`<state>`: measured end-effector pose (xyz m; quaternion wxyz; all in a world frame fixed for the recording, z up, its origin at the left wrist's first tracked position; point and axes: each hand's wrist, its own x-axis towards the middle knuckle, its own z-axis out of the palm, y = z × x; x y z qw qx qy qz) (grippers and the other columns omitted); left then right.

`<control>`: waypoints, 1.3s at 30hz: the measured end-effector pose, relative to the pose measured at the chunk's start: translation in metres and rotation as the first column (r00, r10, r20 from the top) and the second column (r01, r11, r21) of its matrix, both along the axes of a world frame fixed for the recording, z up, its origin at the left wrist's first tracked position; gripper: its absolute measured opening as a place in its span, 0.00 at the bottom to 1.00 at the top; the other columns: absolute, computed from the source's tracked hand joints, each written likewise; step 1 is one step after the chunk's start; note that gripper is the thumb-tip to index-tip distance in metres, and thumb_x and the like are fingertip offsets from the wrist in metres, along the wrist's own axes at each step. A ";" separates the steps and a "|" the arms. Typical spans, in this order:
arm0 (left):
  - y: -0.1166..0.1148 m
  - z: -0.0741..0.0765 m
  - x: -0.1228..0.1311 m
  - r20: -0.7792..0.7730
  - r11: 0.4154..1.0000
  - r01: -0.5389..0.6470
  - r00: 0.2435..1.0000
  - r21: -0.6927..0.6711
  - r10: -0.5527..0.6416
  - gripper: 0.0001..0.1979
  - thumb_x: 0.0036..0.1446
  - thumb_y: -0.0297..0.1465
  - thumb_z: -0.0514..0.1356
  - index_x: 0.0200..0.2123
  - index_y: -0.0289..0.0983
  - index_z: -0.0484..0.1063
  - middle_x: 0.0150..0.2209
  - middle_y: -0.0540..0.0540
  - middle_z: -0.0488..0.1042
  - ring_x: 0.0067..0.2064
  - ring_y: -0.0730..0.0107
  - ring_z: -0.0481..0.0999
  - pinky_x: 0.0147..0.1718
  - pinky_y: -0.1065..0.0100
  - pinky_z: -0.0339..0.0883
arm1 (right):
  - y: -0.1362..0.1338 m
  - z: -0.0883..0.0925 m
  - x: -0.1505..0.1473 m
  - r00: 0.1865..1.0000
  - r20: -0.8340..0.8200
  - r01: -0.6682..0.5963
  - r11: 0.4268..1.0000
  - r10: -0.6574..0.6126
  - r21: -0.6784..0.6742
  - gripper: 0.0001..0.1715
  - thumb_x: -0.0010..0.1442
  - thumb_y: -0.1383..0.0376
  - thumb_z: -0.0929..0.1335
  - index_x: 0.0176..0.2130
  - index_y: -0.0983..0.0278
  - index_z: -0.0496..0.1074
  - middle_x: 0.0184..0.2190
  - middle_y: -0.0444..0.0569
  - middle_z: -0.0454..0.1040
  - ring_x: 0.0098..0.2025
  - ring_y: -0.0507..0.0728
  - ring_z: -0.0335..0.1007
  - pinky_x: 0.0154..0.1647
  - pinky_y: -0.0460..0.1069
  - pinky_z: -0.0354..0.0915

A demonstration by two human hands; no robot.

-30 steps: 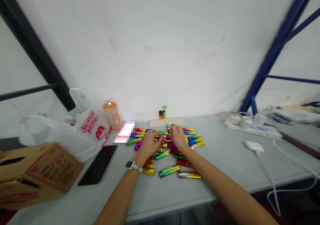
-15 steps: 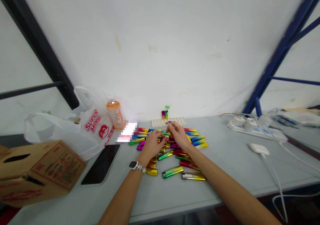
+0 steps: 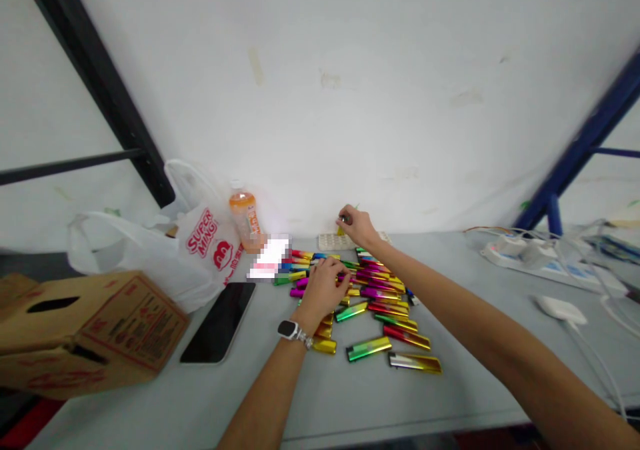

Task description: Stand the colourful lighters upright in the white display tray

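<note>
Many shiny metallic-coloured lighters [image 3: 369, 348] lie spread on the grey table. My left hand [image 3: 327, 282], with a watch at its wrist, rests low over the left part of this pile. Its fingers are bent and apart, and I see nothing held in them. My right hand [image 3: 357, 225] is pinched around a yellow lighter [image 3: 341, 231], held upright at the pale tray with small cells [image 3: 330, 242] by the wall. The hand and forearm hide much of the tray, including any lighters standing behind them.
To the left are a cardboard box [image 3: 135, 330], a white plastic bag [image 3: 150, 250], an orange drink bottle [image 3: 247, 220] and a black phone [image 3: 220, 323]. A blurred-out bright patch [image 3: 270, 258] lies beside the pile. On the right are a power strip [image 3: 550, 267] and a white charger [image 3: 560, 309].
My right hand has moved from above the pile up to the tray, with a lighter in it. My left hand has stayed over the pile. The view has shifted slightly.
</note>
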<state>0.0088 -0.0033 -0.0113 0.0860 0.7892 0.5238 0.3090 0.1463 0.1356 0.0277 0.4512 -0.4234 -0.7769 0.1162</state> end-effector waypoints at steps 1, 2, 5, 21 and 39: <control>0.000 0.000 0.000 -0.006 1.000 0.000 1.000 -0.004 0.000 0.07 0.61 0.31 0.58 0.34 0.40 0.77 0.42 0.44 0.75 0.45 0.58 0.71 0.46 0.57 0.62 | 0.005 0.000 -0.004 0.998 0.056 0.013 1.000 -0.013 0.003 0.07 0.56 0.66 0.68 0.38 0.64 0.72 0.29 0.46 0.74 0.30 0.53 0.67 0.36 0.48 0.60; 0.000 -0.001 0.000 -0.009 1.000 0.000 1.000 -0.005 0.000 0.07 0.61 0.31 0.58 0.35 0.40 0.77 0.42 0.44 0.75 0.45 0.58 0.70 0.46 0.56 0.62 | 0.009 0.000 -0.007 0.994 0.106 0.027 1.000 -0.027 0.003 0.07 0.56 0.67 0.68 0.38 0.65 0.72 0.29 0.47 0.75 0.30 0.54 0.67 0.36 0.48 0.60; 0.000 -0.003 0.000 -0.008 1.000 0.000 1.000 -0.005 0.000 0.07 0.61 0.32 0.58 0.36 0.40 0.77 0.41 0.44 0.74 0.45 0.58 0.70 0.47 0.56 0.62 | 0.018 -0.002 -0.016 0.975 0.212 0.065 0.998 -0.064 0.004 0.07 0.58 0.69 0.67 0.38 0.65 0.73 0.30 0.49 0.76 0.32 0.55 0.68 0.37 0.48 0.60; -0.002 0.001 -0.001 -0.025 1.000 0.002 1.000 -0.007 -0.002 0.06 0.60 0.32 0.60 0.36 0.40 0.77 0.41 0.44 0.75 0.45 0.57 0.70 0.47 0.57 0.63 | -0.001 0.004 -0.024 0.800 0.511 0.236 0.948 -0.315 0.214 0.22 0.68 0.57 0.59 0.40 0.66 0.78 0.48 0.61 0.67 0.49 0.63 0.63 0.49 0.56 0.56; 0.011 0.005 -0.026 0.066 0.986 -0.160 0.985 0.040 0.157 0.11 0.53 0.19 0.55 0.33 0.36 0.75 0.38 0.42 0.74 0.45 0.59 0.73 0.50 0.58 0.66 | -0.041 -0.002 -0.009 0.751 0.660 0.044 0.999 -0.035 0.003 0.23 0.63 0.57 0.64 0.53 0.64 0.72 0.50 0.60 0.69 0.52 0.63 0.66 0.53 0.55 0.58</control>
